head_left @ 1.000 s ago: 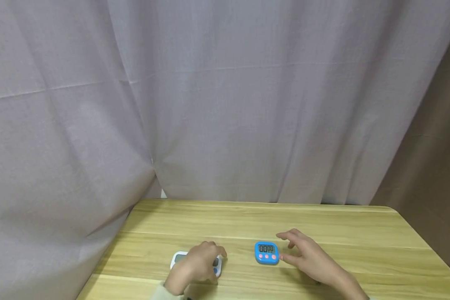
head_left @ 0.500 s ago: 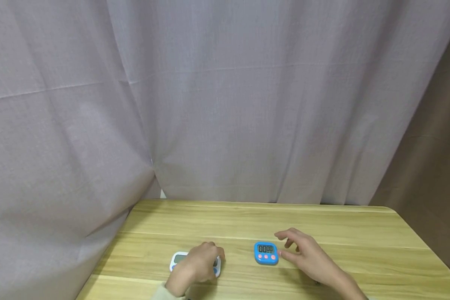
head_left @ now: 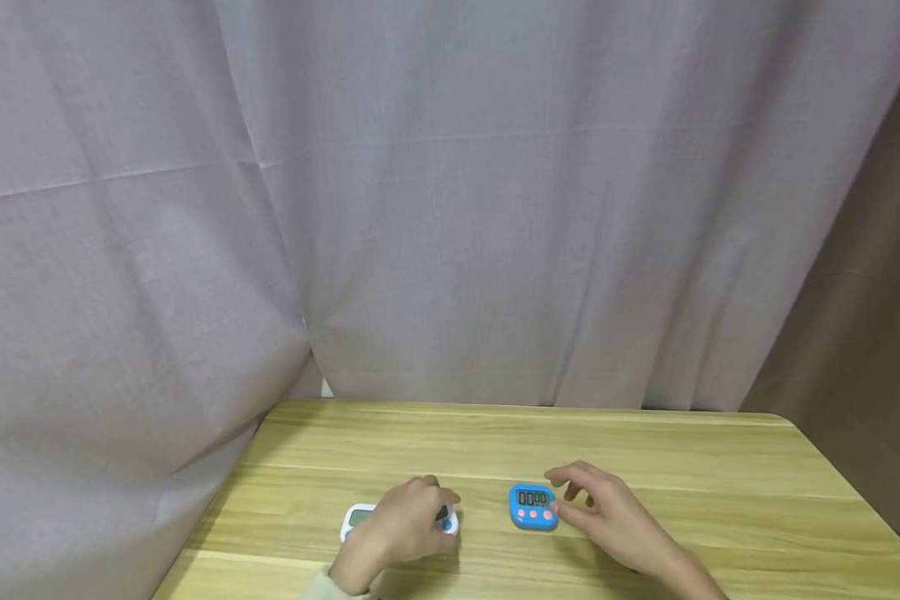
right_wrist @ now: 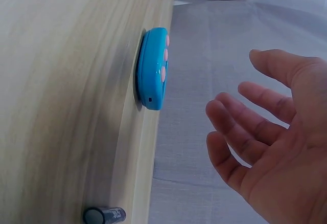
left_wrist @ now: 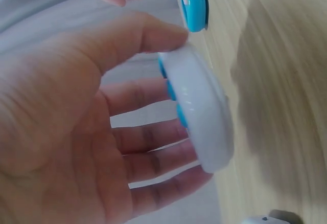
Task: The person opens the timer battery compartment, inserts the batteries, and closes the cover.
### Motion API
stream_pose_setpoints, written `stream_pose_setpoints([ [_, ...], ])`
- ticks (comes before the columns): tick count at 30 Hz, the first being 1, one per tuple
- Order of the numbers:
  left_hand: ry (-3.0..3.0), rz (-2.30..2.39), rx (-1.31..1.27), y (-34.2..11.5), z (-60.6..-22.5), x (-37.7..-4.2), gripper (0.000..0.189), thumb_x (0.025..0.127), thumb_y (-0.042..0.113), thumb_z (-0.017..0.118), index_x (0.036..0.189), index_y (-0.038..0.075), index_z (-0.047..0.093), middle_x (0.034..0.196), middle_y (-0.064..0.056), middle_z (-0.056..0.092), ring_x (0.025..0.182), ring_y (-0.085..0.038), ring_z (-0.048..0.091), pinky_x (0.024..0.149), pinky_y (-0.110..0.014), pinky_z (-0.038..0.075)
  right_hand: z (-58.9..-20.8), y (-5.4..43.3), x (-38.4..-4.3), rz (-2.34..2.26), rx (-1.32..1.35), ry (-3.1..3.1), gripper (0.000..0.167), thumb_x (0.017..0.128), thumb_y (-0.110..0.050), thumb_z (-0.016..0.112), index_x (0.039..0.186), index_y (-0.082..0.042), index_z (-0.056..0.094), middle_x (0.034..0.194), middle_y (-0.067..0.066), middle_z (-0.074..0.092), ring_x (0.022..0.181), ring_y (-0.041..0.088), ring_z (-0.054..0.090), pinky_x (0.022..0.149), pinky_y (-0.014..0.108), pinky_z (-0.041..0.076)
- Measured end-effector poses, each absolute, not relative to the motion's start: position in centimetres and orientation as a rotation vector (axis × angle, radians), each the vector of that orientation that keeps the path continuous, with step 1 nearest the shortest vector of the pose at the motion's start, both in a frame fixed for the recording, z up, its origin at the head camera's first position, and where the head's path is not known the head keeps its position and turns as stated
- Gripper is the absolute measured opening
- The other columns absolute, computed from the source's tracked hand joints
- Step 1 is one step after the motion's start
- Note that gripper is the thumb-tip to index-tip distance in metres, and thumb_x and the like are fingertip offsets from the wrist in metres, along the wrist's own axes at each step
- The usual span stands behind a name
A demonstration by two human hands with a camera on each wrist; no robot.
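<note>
My left hand [head_left: 408, 521] pinches a white digital timer [left_wrist: 199, 106] with blue buttons, thumb on one edge and fingers on the opposite one. In the left wrist view this timer stands tilted just off the wood. A second white item with a grey screen [head_left: 359, 517] lies on the table to its left, partly covered by my left hand. The blue timer [head_left: 534, 508], with pink buttons and a display of zeros, lies flat on the table. Beside its right edge hovers my right hand [head_left: 607, 512], fingers loosely bent and holding nothing.
A small dark cylinder that looks like a battery [right_wrist: 103, 215] lies on the wooden table [head_left: 465, 442], near the blue timer in the right wrist view. Grey curtain [head_left: 450, 208] hangs behind the table, and a brown drape [head_left: 855, 400] is at the right.
My left hand has shifted the held white timer slightly right, away from the other white item. The right hand has drifted a little left, toward the blue timer.
</note>
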State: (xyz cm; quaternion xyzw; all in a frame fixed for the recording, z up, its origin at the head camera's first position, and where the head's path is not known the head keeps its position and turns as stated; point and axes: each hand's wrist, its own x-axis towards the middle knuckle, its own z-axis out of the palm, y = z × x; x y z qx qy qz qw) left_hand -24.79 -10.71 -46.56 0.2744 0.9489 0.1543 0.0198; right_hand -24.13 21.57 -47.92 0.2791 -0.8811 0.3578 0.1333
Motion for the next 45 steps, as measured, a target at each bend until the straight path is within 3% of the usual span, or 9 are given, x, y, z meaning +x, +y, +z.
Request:
stream_pose_setpoints([
  [8,2.999,0.5,0.988,-10.2,-46.6,-24.8,0.053,0.083,0.038,0.082,0.132,0.02,0.074,0.117,0.002,0.072,0.089,-0.001,0.056,0.075,-0.018,0.055,-48.0,21.4,-24.0,1.064,0.81,-2.563,0.031,0.095,-0.016,0.08,0.124,-0.024,0.072,0.114,-0.005,0.074,0.092,-0.001,0.061,0.073,0.026,0.053],
  [22,3.062,0.798,1.127,-9.3,-46.3,-24.8,0.049,0.092,0.048,0.078,0.132,0.021,0.071,0.117,0.001,0.073,0.086,-0.002,0.062,0.068,-0.013,0.051,-47.6,20.4,-23.6,1.121,0.861,-2.557,0.025,0.098,-0.023,0.077,0.123,-0.026,0.072,0.11,-0.007,0.075,0.092,0.0,0.062,0.073,0.025,0.051],
  [31,2.996,1.036,1.132,-9.1,-46.2,-24.5,0.054,0.097,0.052,0.074,0.136,0.016,0.069,0.123,0.001,0.072,0.096,-0.005,0.067,0.08,-0.019,0.061,-47.7,19.8,-23.3,1.115,0.907,-2.508,0.025,0.097,-0.021,0.078,0.12,-0.028,0.072,0.107,-0.009,0.074,0.09,0.003,0.064,0.075,0.026,0.051],
  [39,2.835,1.325,1.157,-8.5,-46.1,-24.2,0.055,0.099,0.048,0.073,0.139,0.012,0.063,0.136,-0.003,0.067,0.111,-0.012,0.071,0.092,-0.024,0.063,-47.6,19.7,-23.0,1.171,0.903,-2.581,0.022,0.104,-0.03,0.069,0.124,-0.021,0.072,0.11,-0.01,0.074,0.095,0.0,0.062,0.08,0.026,0.05],
  [45,2.709,1.551,1.192,-8.2,-46.1,-24.0,0.053,0.096,0.034,0.079,0.141,0.013,0.06,0.14,-0.004,0.064,0.122,-0.019,0.068,0.098,-0.026,0.062,-47.6,19.2,-22.9,1.252,0.916,-2.599,0.02,0.106,-0.028,0.067,0.126,-0.027,0.07,0.11,-0.009,0.076,0.098,0.002,0.065,0.083,0.025,0.051],
])
